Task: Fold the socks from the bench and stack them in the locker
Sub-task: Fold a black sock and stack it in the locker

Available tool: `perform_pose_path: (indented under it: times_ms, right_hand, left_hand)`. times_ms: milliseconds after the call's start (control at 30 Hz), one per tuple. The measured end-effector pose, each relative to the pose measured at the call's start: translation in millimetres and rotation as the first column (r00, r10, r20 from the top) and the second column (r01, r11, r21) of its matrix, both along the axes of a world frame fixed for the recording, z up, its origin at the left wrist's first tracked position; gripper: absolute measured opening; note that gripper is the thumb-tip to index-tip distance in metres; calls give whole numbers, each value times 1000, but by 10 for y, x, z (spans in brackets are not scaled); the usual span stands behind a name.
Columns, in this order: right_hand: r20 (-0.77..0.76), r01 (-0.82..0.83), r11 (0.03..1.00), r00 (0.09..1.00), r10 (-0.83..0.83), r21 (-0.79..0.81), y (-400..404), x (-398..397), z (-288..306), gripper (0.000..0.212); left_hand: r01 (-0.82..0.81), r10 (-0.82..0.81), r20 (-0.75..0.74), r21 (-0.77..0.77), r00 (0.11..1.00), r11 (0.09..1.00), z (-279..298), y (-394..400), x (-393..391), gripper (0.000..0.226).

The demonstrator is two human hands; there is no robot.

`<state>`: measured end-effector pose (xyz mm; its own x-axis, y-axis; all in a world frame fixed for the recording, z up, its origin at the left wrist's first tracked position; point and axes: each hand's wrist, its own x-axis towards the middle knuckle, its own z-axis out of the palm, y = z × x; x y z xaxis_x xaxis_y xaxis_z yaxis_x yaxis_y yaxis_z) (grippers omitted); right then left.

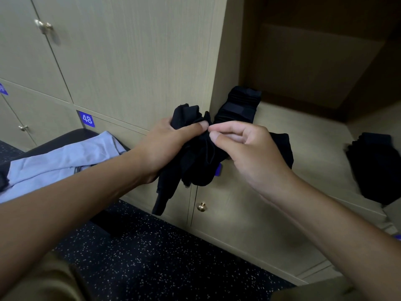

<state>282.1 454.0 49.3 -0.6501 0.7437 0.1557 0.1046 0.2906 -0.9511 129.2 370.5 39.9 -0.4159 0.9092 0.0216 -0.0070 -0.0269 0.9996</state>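
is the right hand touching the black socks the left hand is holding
Touching. The head view shows the right hand pinching a fold of the bunched black fabric socks with thumb and forefinger, just beside the thumb of the left hand, which grips the bundle.

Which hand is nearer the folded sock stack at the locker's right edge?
Right. The right hand pinches the black socks just left of the locker opening; the left hand grips them farther left of the stack.

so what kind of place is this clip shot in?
Most likely a changing room. Beige wood-grain locker doors carry round brass knobs and a blue number tag reading 48, a dark padded bench stands in front, and one open locker compartment holds folded black socks.
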Motion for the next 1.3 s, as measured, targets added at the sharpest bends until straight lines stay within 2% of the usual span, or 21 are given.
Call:
perform_pose_path:
  times_ms: [100, 233, 333, 533, 700, 800, 933, 1000, 1067, 1167, 1233, 1300]
  right_hand:
    - [-22, -14, 998, 1000, 12, -58, -17, -2, 19, 30]
    - [-29, -48, 994, 999, 46, -99, -30, -5, 7, 54]
    - [-17, -34, 997, 999, 32, -73, -19, -22, -34, 48]
    - [-35, 126, 990, 992, -124, 68, 75, -40, -108, 17]
    - [-17, 166, 962, 986, -167, 217, 388, 90, -16, 12]
    - [-22, 206, 947, 978, -207, 248, 635, 236, 104, 12]
    - [27, 188, 937, 978, -205, 294, 927, 498, 259, 22]
    - [85, 234, 945, 962, -258, 227, 1042, 613, 265, 30]
    - [128, 289, 953, 945, -300, 92, 1115, 682, 264, 38]
    - [130, 331, 930, 941, -313, -162, 1156, 742, 272, 27]
    - [73, 306, 883, 951, -300, -356, 1179, 793, 253, 19]
    - [-39, 214, 823, 961, -275, -526, 1206, 836, 236, 27]
  left_hand:
    - [5, -5, 3, 3, 1000, 1000, 22, -16, 17, 41]
    - [-3, 3, 20, -17, 1000, 1000, 57, -32, 43, 54]
    - [-10, 10, 3, -26, 1000, 1000, 53, -30, 59, 55]
    - [13, -13, -25, -2, 1000, 1000, 16, -13, 110, 42]
    - [-9, 9, -37, -3, 999, 1000, -18, 7, 87, 37]
    - [-4, 3, -8, -11, 1000, 1000, -43, 21, 74, 40]
    - [30, -31, -37, -10, 999, 999, -68, 53, 108, 40]
    - [32, -33, -53, -11, 998, 999, -65, 65, 148, 36]
    - [61, -61, -59, 0, 996, 998, -61, 78, 187, 36]
    - [69, -70, -96, -11, 993, 998, -64, 108, 227, 35]
    - [80, -80, -78, -8, 994, 997, -66, 129, 254, 35]
    - [105, -105, -46, 7, 993, 994, -71, 150, 276, 34]
